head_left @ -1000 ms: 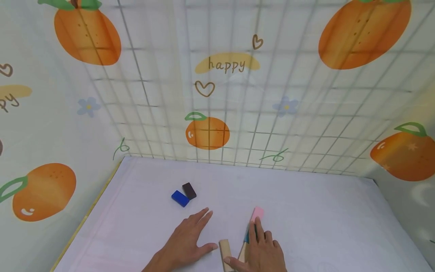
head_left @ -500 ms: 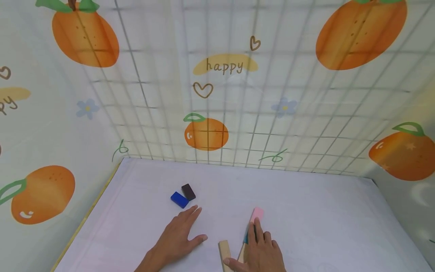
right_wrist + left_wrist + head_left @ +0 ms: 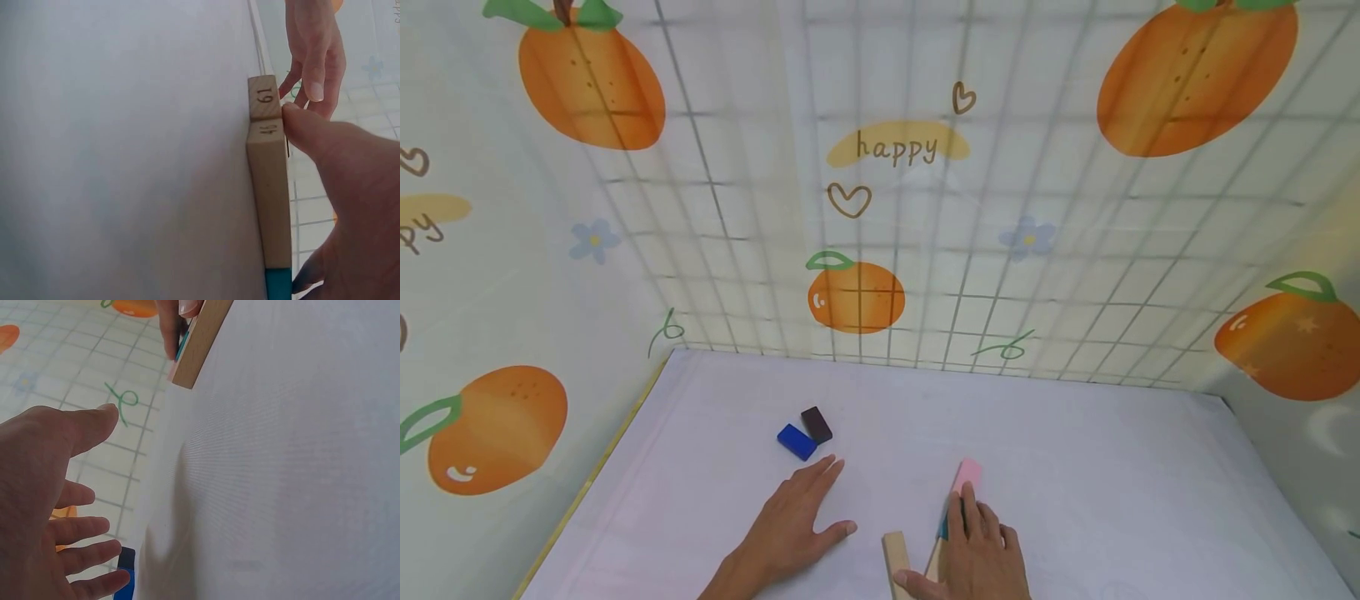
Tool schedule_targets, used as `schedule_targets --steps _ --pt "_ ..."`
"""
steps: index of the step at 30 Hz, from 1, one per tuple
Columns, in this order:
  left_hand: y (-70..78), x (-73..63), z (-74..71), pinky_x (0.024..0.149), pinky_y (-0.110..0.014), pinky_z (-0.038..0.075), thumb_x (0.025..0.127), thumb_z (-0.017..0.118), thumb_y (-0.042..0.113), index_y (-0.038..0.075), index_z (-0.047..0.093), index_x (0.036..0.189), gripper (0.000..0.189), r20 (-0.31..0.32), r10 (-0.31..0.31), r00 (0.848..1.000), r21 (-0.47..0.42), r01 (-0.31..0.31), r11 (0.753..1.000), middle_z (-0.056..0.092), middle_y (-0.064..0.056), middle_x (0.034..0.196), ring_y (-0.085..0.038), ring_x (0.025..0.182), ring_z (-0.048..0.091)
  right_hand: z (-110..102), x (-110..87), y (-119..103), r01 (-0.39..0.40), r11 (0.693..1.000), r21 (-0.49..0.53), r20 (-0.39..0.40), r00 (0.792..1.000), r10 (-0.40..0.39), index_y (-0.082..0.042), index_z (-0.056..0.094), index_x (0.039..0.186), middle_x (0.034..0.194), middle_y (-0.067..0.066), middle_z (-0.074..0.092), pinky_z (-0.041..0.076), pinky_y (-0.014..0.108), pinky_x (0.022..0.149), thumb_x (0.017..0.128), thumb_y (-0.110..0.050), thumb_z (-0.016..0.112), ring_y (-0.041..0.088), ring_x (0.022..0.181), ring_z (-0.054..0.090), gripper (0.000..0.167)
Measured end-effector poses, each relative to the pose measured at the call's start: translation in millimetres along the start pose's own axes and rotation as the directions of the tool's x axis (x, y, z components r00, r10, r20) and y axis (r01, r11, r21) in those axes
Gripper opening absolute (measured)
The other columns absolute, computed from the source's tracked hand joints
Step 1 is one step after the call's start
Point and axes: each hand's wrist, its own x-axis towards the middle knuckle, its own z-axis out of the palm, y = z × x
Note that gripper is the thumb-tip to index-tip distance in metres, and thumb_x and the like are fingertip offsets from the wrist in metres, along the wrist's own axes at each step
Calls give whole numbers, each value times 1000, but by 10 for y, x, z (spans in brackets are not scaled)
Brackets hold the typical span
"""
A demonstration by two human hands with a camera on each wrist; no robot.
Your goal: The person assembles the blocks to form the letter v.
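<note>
My right hand [image 3: 985,552] rests over a row of small blocks, its fingers stretched forward. Its fingertips touch a pink block [image 3: 970,472] and partly cover a teal block [image 3: 942,529]. Behind the teal one, in line, lies a plain wooden block [image 3: 933,563]. The thumb lies on a second wooden block [image 3: 895,552], angled to the first. In the right wrist view their ends meet, one wooden block [image 3: 264,97] marked 61, the other wooden block [image 3: 269,187] marked 46. My left hand [image 3: 786,518] is spread, holding nothing, its fingertips just short of a blue block [image 3: 797,442].
A dark brown block [image 3: 817,424] touches the blue one at one corner. All the blocks are on a white-covered table [image 3: 1097,475]. A curtain [image 3: 917,250] printed with oranges hangs behind a grid at the back, and printed cloth flanks both sides.
My left hand has drawn away to the left from the angled wooden block. The right hand stays on the row, its outer fingers shifting slightly. The blocks keep their arrangement.
</note>
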Motion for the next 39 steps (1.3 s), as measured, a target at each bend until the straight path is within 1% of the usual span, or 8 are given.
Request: schedule_targets --steps 5,11,16,21,24,31,34,39 --pt "-3 -1 -5 111 -56 35 95 61 58 16 38 157 78 1 -2 1000 -1 2 1000 40 -7 159 -32 140 43 -1 4 -4 -9 1000 29 30 1000 8 9 35 151 157 30 32 37 66 100 66 -100 42 48 133 45 139" --pt "-20 -5 -8 109 -57 36 95 59 61 17 37 157 80 3 -11 1000 -7 11 1000 40 -7 159 -32 140 43 0 10 -9 -25 999 31 47 999 23 9 33 152 157 31 32 35 66 103 64 -102 41 49 133 45 141" --pt "-55 -3 -13 109 -57 36 95 60 60 15 39 156 79 -28 -7 1000 -7 7 1000 40 -8 159 -33 140 43 9 8 -10 -39 999 35 53 998 37 8 34 152 157 30 32 35 65 104 62 -104 37 48 134 45 143" --pt "-134 16 -41 110 -57 36 95 62 57 13 40 156 77 -68 -25 997 1 25 1000 41 -10 158 -35 140 43 31 6 -6 -24 999 35 15 1000 23 8 37 151 156 29 35 36 63 104 64 -103 35 46 134 47 141" --pt "-199 20 -75 111 -54 36 95 64 55 12 41 155 77 -112 -32 993 2 33 999 43 -10 157 -33 140 43 36 6 -8 -16 999 35 -4 1000 16 7 38 151 156 28 36 36 63 104 65 -102 36 46 133 47 139" --pt "-365 42 -181 112 -53 35 94 68 50 9 44 153 76 -182 -97 979 -2 98 995 43 -11 157 -32 142 41 35 -1 -8 -5 999 44 -19 1000 6 8 39 150 156 28 37 36 63 104 67 -101 38 45 134 47 137" --pt "-441 58 -207 111 -56 35 94 69 48 6 44 153 76 -179 -132 975 -2 134 991 42 -13 157 -34 142 40 37 0 -3 -4 999 44 -15 1000 5 8 39 151 156 28 36 35 64 104 67 -101 38 45 134 46 137" --pt "-550 90 -215 111 -58 35 93 70 47 5 42 153 79 -148 -184 972 5 187 982 40 -15 157 -36 143 39 18 -4 2 -5 999 44 8 1000 4 8 37 151 157 28 34 34 64 105 67 -100 39 45 135 45 137"
